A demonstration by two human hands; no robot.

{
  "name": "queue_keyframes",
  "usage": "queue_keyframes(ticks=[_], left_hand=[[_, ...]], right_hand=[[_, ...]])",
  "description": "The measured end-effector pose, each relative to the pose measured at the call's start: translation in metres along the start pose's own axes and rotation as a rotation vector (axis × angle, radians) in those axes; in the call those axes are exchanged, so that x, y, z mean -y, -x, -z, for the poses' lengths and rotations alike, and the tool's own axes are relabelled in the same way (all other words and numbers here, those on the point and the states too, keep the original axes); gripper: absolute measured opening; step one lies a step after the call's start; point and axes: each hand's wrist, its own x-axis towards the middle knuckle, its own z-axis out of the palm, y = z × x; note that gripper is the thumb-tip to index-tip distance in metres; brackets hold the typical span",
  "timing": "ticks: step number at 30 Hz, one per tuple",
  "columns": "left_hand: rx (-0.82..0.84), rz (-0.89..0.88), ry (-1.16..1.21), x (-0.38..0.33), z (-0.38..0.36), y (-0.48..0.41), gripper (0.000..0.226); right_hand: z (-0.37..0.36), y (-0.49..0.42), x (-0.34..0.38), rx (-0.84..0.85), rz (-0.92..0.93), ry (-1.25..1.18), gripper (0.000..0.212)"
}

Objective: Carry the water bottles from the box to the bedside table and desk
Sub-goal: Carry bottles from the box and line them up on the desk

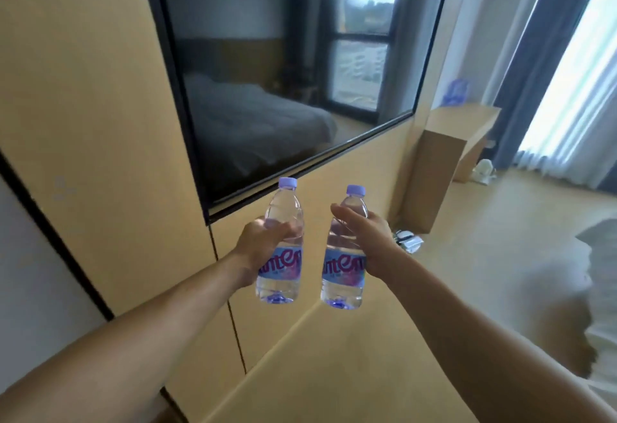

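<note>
I hold two clear water bottles with lilac caps and blue-pink labels upright in front of me. My left hand is wrapped around the left water bottle at its middle. My right hand grips the right water bottle from its right side. The bottles are side by side, a small gap apart. Far ahead on the right, a wooden desk stands by the window, with more blurred bottles on its top.
A large dark TV screen hangs on the beige panelled wall to my left. White bedding lies at the right edge. White slippers rest on the floor by the wall. Curtains cover the window beyond the desk.
</note>
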Motion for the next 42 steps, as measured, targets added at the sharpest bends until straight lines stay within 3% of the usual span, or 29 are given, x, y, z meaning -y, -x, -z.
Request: queue_keyframes(ticks=[4, 8, 15, 23, 28, 33, 42], left_hand=[[0.073, -0.010, 0.015, -0.016, -0.085, -0.055, 0.062], [0.156, -0.008, 0.008, -0.031, -0.148, -0.106, 0.045], [0.319, -0.015, 0.023, -0.052, -0.243, -0.215, 0.039], [0.494, -0.045, -0.019, -0.091, -0.327, -0.337, 0.059], [0.556, -0.047, -0.028, -0.100, -0.391, -0.392, 0.022], [0.625, -0.052, -0.035, -0.108, -0.472, -0.441, 0.077], [0.651, -0.033, -0.032, -0.128, -0.624, -0.526, 0.086]], right_hand=[[0.082, -0.027, 0.032, -0.087, 0.026, -0.003, 0.019], [0.142, -0.052, 0.052, -0.172, 0.033, -0.025, 0.025], [0.227, -0.119, 0.093, -0.345, 0.088, -0.064, 0.023], [0.300, -0.186, 0.147, -0.487, 0.166, -0.083, 0.025], [0.358, -0.220, 0.165, -0.567, 0.166, -0.101, 0.031], [0.439, -0.264, 0.185, -0.634, 0.203, -0.123, 0.035], [0.589, -0.329, 0.244, -0.641, 0.194, -0.131, 0.035]])
